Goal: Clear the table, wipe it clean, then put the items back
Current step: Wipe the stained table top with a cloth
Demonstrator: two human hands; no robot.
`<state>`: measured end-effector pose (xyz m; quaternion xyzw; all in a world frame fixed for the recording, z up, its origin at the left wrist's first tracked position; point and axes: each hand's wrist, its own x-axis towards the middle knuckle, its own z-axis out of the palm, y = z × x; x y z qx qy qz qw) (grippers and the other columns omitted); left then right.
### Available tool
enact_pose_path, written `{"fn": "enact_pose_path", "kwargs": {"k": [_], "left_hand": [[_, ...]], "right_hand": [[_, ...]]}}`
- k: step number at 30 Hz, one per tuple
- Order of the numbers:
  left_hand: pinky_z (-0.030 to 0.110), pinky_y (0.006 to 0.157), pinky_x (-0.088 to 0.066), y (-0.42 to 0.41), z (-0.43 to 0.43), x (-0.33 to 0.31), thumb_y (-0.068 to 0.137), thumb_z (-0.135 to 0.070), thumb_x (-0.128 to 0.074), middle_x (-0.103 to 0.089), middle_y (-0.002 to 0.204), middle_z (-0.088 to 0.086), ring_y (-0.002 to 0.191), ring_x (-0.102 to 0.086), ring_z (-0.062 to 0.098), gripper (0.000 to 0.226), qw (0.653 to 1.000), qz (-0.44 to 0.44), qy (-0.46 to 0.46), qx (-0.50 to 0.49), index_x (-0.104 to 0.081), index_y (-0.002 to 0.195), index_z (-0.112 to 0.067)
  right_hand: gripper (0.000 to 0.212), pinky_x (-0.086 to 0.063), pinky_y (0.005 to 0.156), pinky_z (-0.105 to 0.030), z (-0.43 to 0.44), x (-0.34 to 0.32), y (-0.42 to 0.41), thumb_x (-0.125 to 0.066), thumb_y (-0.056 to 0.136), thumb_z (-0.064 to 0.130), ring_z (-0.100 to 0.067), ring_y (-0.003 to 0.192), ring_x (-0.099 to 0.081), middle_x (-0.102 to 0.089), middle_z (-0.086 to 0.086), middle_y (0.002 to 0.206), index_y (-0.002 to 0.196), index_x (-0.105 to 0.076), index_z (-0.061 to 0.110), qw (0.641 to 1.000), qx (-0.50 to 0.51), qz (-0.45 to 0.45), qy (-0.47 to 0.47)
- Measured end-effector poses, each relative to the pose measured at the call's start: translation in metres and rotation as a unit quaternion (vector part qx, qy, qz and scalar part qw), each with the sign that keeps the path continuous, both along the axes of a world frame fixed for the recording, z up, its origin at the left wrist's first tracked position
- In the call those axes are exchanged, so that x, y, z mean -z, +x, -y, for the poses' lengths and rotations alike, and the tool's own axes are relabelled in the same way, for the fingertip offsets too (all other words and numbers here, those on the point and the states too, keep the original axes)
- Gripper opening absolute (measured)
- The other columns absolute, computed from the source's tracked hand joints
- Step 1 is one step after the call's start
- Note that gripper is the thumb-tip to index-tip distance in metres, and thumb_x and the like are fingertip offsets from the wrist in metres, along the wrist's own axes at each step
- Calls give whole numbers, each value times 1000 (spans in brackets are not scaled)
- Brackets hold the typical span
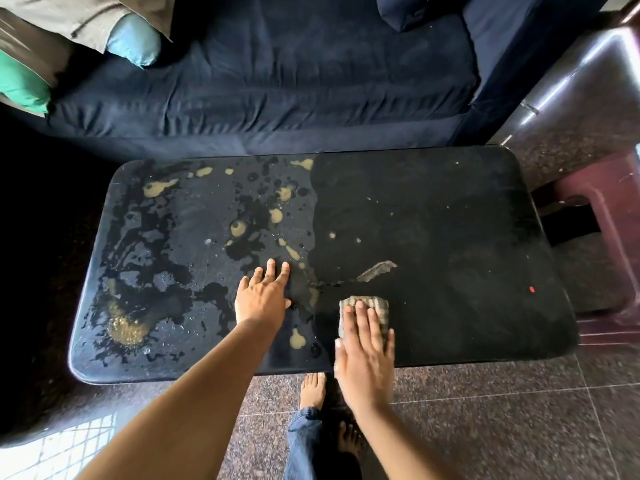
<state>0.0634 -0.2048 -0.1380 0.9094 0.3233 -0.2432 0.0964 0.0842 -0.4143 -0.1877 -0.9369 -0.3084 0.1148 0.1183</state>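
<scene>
A low black table (450, 209) fills the middle of the view. Its left half is wet, with dark puddles and yellowish spills (126, 329); its right half looks evenly dark and smooth. My right hand (367, 351) lies flat, fingers together, pressing a folded grey cloth (367, 306) onto the table near the front edge. My left hand (263, 296) rests palm down on the wet surface just left of the cloth, fingers spread, holding nothing. A grey chipped patch (375, 270) shows on the tabletop beyond the cloth.
A dark blue sofa (277, 81) stands right behind the table, with green and light blue cushions (133, 39) at its left end. A maroon plastic stool (599, 216) sits at the table's right end. My bare feet (313, 389) stand on speckled stone floor.
</scene>
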Motion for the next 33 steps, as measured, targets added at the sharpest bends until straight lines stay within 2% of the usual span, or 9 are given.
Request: {"fn": "enact_pose_path", "kwargs": {"k": [2, 6, 8, 14, 18, 23, 29, 31, 33], "left_hand": [[39, 118, -11, -1, -1, 1, 96, -38, -49, -2, 160, 0, 147, -10, 22, 74, 1000, 1, 0, 2, -1, 151, -28], [39, 117, -12, 0, -2, 1, 95, -40, -50, -4, 160, 1, 146, -13, 22, 75, 1000, -7, 11, 14, -3, 151, -28], [39, 117, -13, 0, -3, 1, 94, -41, -51, -4, 160, 2, 146, -14, 22, 76, 1000, -13, 15, 21, -3, 152, -28], [39, 117, -14, 1, -6, 4, 94, -42, -52, -7, 160, 2, 145, -18, 22, 76, 1000, -7, 14, 27, -5, 152, -27], [38, 116, -16, 0, -10, 6, 94, -44, -50, -10, 160, 3, 143, -22, 22, 74, 999, -9, 18, 46, -7, 152, -27], [38, 115, -15, -2, -15, 1, 98, -26, -41, -9, 160, 1, 143, -22, 19, 64, 998, 0, 9, 59, -7, 152, -29], [34, 111, -24, -2, -32, -8, 91, -6, -34, -13, 159, -3, 137, -36, 15, 69, 995, 22, -10, 99, -10, 151, -32], [34, 111, -26, -4, -37, -11, 93, -9, -35, -13, 159, -3, 136, -37, 17, 67, 993, 34, -35, 103, -12, 151, -31], [34, 114, -23, -12, -44, -9, 92, -11, -38, -14, 158, -5, 138, -34, 16, 67, 991, 63, -68, 95, -13, 151, -30]], "right_hand": [[62, -25, 110, -50, -25, -2, -22, -37, 88, 40, -16, 142, -24, -25, 4, 155, 148, -28, 26, 999, -27, -17, 17], [62, -31, 111, -50, -10, 1, -7, -40, 89, 44, -12, 142, -25, -24, 8, 156, 148, -29, 28, 969, -247, 27, 1], [62, -27, 109, -48, 6, 1, 12, -40, 90, 44, -10, 143, -22, -21, 10, 156, 149, -26, 30, 954, -294, 55, -9], [60, -27, 109, -51, -40, -5, -31, -35, 89, 41, -16, 142, -25, -27, 4, 154, 147, -32, 25, 999, -17, -28, 6], [60, -32, 108, -51, -56, -5, -47, -35, 91, 42, -17, 141, -28, -28, 3, 155, 148, -29, 24, 992, -124, -27, 8], [62, -30, 110, -50, -16, 0, -4, -38, 90, 44, -10, 142, -25, -25, 9, 155, 149, -25, 30, 941, -334, 47, -15], [60, -29, 108, -52, -62, -5, -44, -38, 90, 38, -16, 141, -28, -29, 4, 154, 148, -30, 26, 998, -63, -29, 4], [60, -28, 108, -52, -75, -6, -53, -37, 90, 39, -17, 142, -28, -29, 3, 155, 148, -30, 25, 997, -69, -36, 12], [60, -33, 109, -52, -68, -2, -47, -39, 91, 41, -14, 141, -27, -27, 6, 155, 148, -30, 27, 984, -178, -16, 12]]}}
